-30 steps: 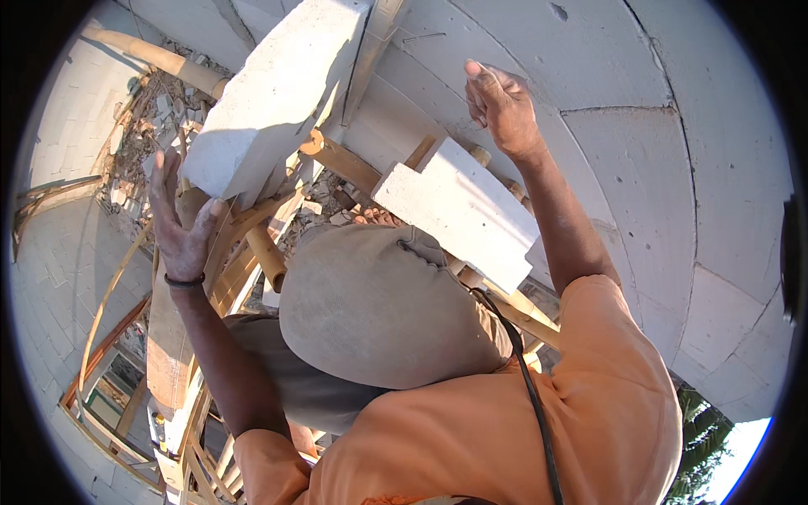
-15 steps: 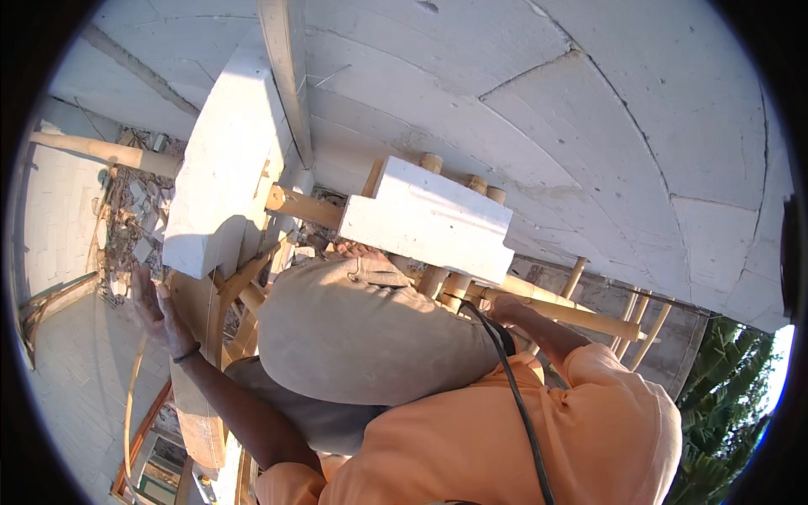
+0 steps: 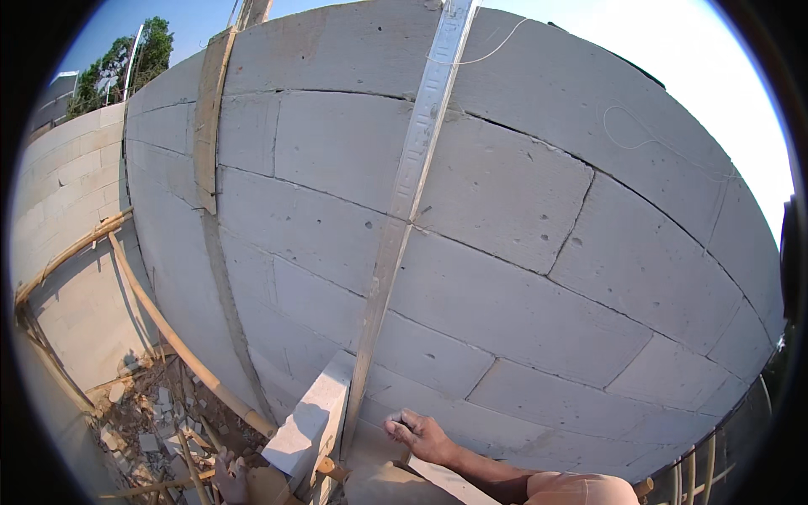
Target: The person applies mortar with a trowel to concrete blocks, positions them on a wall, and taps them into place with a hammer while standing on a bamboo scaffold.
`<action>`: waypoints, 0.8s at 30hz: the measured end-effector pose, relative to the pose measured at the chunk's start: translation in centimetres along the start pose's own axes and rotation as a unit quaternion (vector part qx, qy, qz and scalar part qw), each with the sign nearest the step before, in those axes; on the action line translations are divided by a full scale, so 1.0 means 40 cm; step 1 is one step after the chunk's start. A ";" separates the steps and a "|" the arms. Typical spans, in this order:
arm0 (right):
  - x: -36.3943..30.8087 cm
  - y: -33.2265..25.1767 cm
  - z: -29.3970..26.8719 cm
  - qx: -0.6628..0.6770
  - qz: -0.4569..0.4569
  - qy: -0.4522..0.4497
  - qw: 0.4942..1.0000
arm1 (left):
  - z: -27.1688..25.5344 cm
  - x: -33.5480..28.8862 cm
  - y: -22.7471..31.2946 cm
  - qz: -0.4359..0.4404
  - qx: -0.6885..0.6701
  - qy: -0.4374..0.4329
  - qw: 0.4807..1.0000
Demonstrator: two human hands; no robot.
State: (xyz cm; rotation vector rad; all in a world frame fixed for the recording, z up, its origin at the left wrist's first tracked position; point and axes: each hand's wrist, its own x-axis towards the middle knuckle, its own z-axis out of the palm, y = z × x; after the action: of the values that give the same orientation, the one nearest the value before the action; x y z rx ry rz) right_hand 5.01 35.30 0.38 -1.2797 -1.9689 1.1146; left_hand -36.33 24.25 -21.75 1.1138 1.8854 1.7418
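Observation:
My right hand (image 3: 418, 433) is in front of the grey block wall (image 3: 480, 286), low in the view. Its fingers are curled in toward the thumb; whether something small is between them is hidden. At the lower left my left hand (image 3: 229, 478) is beside a white building block (image 3: 305, 431), its fingers partly visible and apart. That block is tilted in the view, close to the foot of a long metal bar (image 3: 411, 160) running up the wall. My knee (image 3: 396, 486) shows below my right hand, next to a second pale block (image 3: 450, 484), mostly hidden.
A wooden board (image 3: 208, 126) runs down the wall at the left. Bamboo poles (image 3: 181, 345) cross the left side above rubble (image 3: 160, 421) far below. A thin pale string (image 3: 484, 57) loops near the bar's top. More bamboo (image 3: 711, 467) stands at the lower right.
My view has tilted up from my lap to the wall. My right hand has come up in front of the wall, from beside the bamboo poles. My left hand remains near the white block.

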 end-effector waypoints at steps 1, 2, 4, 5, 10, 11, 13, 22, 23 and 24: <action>-0.004 -0.080 0.004 0.039 -0.045 -0.012 0.998 | 0.031 0.011 0.073 -0.010 0.028 -0.009 1.000; -0.015 -0.134 0.016 0.040 -0.129 -0.047 0.990 | 0.050 0.007 0.129 -0.023 0.058 -0.021 0.998; -0.008 -0.186 0.066 0.074 -0.247 -0.131 0.957 | 0.070 0.000 0.189 -0.020 0.053 -0.004 0.998; 0.006 -0.192 0.103 0.101 -0.272 -0.185 0.939 | 0.082 0.001 0.203 -0.017 0.046 0.002 0.999; 0.090 -0.218 0.259 -0.084 -0.164 -0.389 0.903 | 0.049 -0.030 0.119 -0.054 0.085 0.003 0.995; 0.088 -0.273 0.268 -0.093 -0.101 -0.442 0.887 | 0.012 -0.041 0.110 -0.040 0.149 0.024 0.988; 0.087 -0.247 0.265 -0.064 -0.103 -0.383 0.916 | -0.001 0.022 0.185 -0.006 0.144 -0.003 0.990; -0.011 -0.216 0.361 0.032 -0.142 -0.433 0.890 | -0.140 -0.105 0.204 -0.070 0.219 0.096 0.968; -0.014 -0.208 0.362 0.012 -0.139 -0.458 0.878 | -0.149 -0.135 0.191 -0.049 0.220 0.147 0.963; -0.018 -0.206 0.366 -0.003 -0.134 -0.480 0.867 | -0.175 -0.157 0.185 -0.025 0.224 0.192 0.955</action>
State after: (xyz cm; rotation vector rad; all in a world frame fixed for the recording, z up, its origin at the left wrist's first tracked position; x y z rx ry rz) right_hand -10.04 27.80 -0.11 -0.3789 -2.7064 1.7955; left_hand -35.00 14.45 -14.99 0.8979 2.6195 1.6336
